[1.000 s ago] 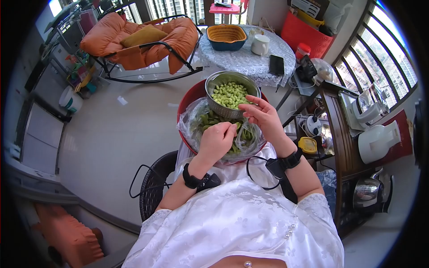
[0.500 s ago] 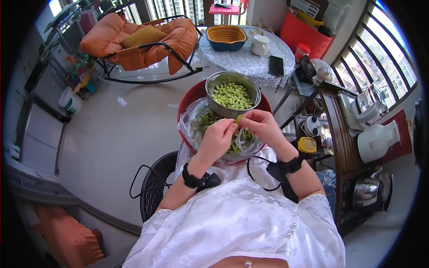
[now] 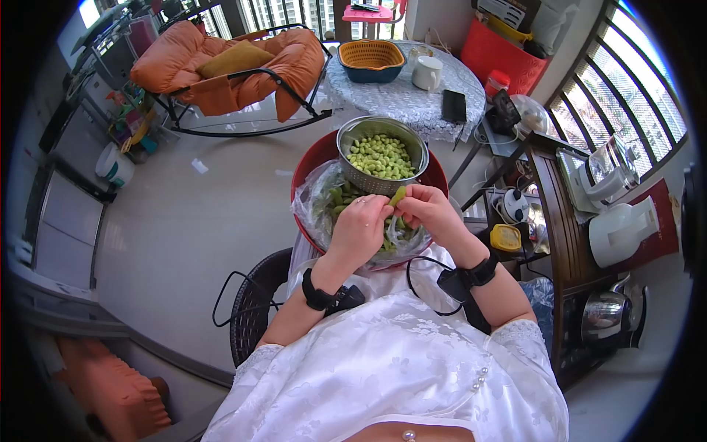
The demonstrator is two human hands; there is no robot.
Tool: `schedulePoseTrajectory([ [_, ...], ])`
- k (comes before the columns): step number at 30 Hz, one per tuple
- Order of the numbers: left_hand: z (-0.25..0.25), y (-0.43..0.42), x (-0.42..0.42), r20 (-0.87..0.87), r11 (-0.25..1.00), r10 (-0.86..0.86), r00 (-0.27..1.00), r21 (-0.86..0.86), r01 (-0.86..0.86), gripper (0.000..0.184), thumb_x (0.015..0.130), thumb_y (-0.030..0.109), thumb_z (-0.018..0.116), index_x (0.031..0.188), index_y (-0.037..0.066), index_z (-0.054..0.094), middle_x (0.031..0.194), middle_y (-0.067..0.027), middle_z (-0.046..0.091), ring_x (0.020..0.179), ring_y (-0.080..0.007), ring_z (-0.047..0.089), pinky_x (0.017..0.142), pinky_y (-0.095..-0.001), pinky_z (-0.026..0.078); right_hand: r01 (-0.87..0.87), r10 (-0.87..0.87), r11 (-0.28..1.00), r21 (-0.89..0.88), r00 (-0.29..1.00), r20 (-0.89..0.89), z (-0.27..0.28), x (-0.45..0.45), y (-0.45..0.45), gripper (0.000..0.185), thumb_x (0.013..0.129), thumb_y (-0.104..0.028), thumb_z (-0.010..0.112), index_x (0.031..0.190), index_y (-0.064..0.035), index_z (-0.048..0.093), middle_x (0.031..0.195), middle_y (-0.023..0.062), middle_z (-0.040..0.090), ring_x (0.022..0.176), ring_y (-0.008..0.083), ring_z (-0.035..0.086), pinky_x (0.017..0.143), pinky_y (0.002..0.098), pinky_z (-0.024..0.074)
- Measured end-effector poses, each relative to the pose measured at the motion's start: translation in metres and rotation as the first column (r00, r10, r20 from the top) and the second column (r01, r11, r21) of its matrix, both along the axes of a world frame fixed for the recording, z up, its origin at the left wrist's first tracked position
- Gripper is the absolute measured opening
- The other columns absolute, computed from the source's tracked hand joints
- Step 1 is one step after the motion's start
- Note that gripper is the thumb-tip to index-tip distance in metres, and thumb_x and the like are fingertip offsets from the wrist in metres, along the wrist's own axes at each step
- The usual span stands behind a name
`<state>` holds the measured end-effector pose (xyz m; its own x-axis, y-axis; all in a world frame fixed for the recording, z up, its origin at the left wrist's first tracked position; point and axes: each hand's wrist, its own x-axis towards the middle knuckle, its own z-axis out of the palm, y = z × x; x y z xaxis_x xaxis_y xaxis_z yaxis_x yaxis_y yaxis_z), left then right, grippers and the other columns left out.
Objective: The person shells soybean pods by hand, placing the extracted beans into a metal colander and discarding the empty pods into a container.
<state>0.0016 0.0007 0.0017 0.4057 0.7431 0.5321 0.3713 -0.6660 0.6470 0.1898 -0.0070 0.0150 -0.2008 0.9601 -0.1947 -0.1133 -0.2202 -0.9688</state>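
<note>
A green bean pod (image 3: 398, 196) is pinched between my left hand (image 3: 361, 227) and my right hand (image 3: 431, 211), whose fingertips nearly meet. Both hands are over a clear plastic bag (image 3: 315, 207) of green pods (image 3: 342, 194), which lies in a red basin (image 3: 300, 175). At the basin's far side rests a metal colander (image 3: 359, 177) with shelled green beans (image 3: 381, 156) in it, just beyond my fingers. A black band is round each wrist.
Beyond the basin stands a round table (image 3: 350, 91) with an orange and blue basket (image 3: 371, 61), a white mug (image 3: 427, 74) and a phone (image 3: 454, 107). An orange rocking chair (image 3: 243, 74) is at the back left. On the right, a wooden shelf (image 3: 563, 243) holds kitchen appliances.
My right hand has come down from beside the colander to my left hand, its fingers closing on a pod. The pod now stands out more between the fingertips.
</note>
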Motion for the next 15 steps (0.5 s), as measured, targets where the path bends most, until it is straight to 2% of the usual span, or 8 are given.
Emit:
schedulePoseTrajectory([
  [3, 0.000, -0.001, -0.001, 0.019, 0.999, -0.008, 1.000, 0.034, 0.007, 0.015, 0.094, 0.011, 0.054, 0.098, -0.002, 0.061, 0.089, -0.0194, 0.065, 0.085, -0.0392, 0.062, 0.074, -0.0438, 0.049, -0.015, 0.005, 0.997, -0.080, 0.994, -0.113, 0.001, -0.002, -0.002, 0.008, 0.089, -0.014, 0.063, 0.089, -0.0063, 0.065, 0.079, -0.0004, 0.064, 0.066, 0.0040, 0.054, 0.057, 0.0198, 0.0424],
  [5, 0.001, -0.002, -0.001, 0.125, 0.991, -0.044, 0.991, -0.120, 0.059, 0.020, 0.098, 0.015, 0.054, 0.098, -0.004, 0.060, 0.084, -0.0160, 0.066, 0.077, -0.0308, 0.064, 0.068, -0.0380, 0.049, -0.008, -0.010, 0.995, -0.102, 0.984, -0.176, 0.000, -0.005, -0.005, 0.007, 0.088, -0.012, 0.061, 0.087, -0.0060, 0.064, 0.078, 0.0005, 0.064, 0.064, 0.0045, 0.053, 0.056, 0.0204, 0.0420],
  [6, 0.001, -0.003, 0.000, 0.125, 0.991, -0.045, 0.991, -0.120, 0.060, 0.020, 0.098, 0.015, 0.054, 0.098, -0.004, 0.060, 0.084, -0.0160, 0.066, 0.077, -0.0308, 0.064, 0.068, -0.0380, 0.049, -0.007, -0.023, 0.992, -0.124, 0.971, -0.238, 0.000, -0.006, -0.005, 0.006, 0.088, -0.010, 0.059, 0.086, -0.0058, 0.063, 0.077, 0.0015, 0.063, 0.062, 0.0050, 0.052, 0.056, 0.0210, 0.0417],
  [8, -0.001, -0.004, 0.001, 0.266, 0.933, -0.037, 0.963, -0.337, 0.129, 0.025, 0.101, 0.020, 0.053, 0.098, -0.004, 0.060, 0.079, -0.0076, 0.065, 0.068, -0.0151, 0.059, 0.061, -0.0284, 0.046, -0.015, -0.014, 0.994, -0.112, 0.966, -0.258, -0.001, -0.007, -0.007, 0.006, 0.087, -0.010, 0.059, 0.085, -0.0060, 0.063, 0.076, 0.0014, 0.062, 0.061, 0.0054, 0.051, 0.056, 0.0222, 0.0411],
  [9, -0.002, -0.004, 0.002, 0.265, 0.933, -0.040, 0.964, -0.336, 0.131, 0.025, 0.101, 0.020, 0.053, 0.098, -0.004, 0.060, 0.079, -0.0076, 0.065, 0.068, -0.0151, 0.059, 0.061, -0.0284, 0.046, -0.023, -0.005, 0.995, -0.098, 0.961, -0.277, -0.001, -0.007, -0.007, 0.006, 0.087, -0.011, 0.059, 0.084, -0.0062, 0.062, 0.075, 0.0012, 0.061, 0.061, 0.0058, 0.049, 0.056, 0.0234, 0.0404],
  [11, -0.007, -0.004, 0.002, 0.456, 0.789, -0.012, 0.890, -0.543, 0.289, 0.028, 0.103, 0.025, 0.052, 0.099, -0.001, 0.061, 0.077, 0.0007, 0.059, 0.066, -0.0051, 0.048, 0.057, -0.0217, 0.039, -0.054, 0.015, 0.993, -0.104, 0.940, -0.341, -0.003, -0.007, -0.007, 0.007, 0.088, -0.011, 0.058, 0.083, -0.0068, 0.059, 0.075, 0.0004, 0.060, 0.061, 0.0064, 0.048, 0.057, 0.0240, 0.0402],
  [14, -0.012, 0.000, -0.001, 0.630, 0.643, -0.026, 0.776, -0.584, 0.495, 0.029, 0.104, 0.027, 0.049, 0.101, 0.001, 0.061, 0.075, 0.0047, 0.053, 0.063, -0.0034, 0.043, 0.055, -0.0197, 0.035, -0.085, 0.019, 0.987, -0.133, 0.900, -0.436, 0.000, -0.011, -0.009, 0.009, 0.089, -0.012, 0.057, 0.081, -0.0076, 0.056, 0.074, -0.0010, 0.056, 0.062, 0.0073, 0.046, 0.057, 0.0250, 0.0383],
  [15, -0.013, 0.001, -0.001, 0.629, 0.643, -0.027, 0.777, -0.584, 0.495, 0.029, 0.104, 0.027, 0.049, 0.101, 0.001, 0.061, 0.075, 0.0047, 0.053, 0.063, -0.0034, 0.043, 0.055, -0.0197, 0.035, -0.082, -0.001, 0.984, -0.159, 0.885, -0.466, 0.002, -0.012, -0.010, 0.010, 0.089, -0.013, 0.056, 0.081, -0.0078, 0.055, 0.073, -0.0016, 0.053, 0.062, 0.0076, 0.045, 0.057, 0.0253, 0.0368],
])
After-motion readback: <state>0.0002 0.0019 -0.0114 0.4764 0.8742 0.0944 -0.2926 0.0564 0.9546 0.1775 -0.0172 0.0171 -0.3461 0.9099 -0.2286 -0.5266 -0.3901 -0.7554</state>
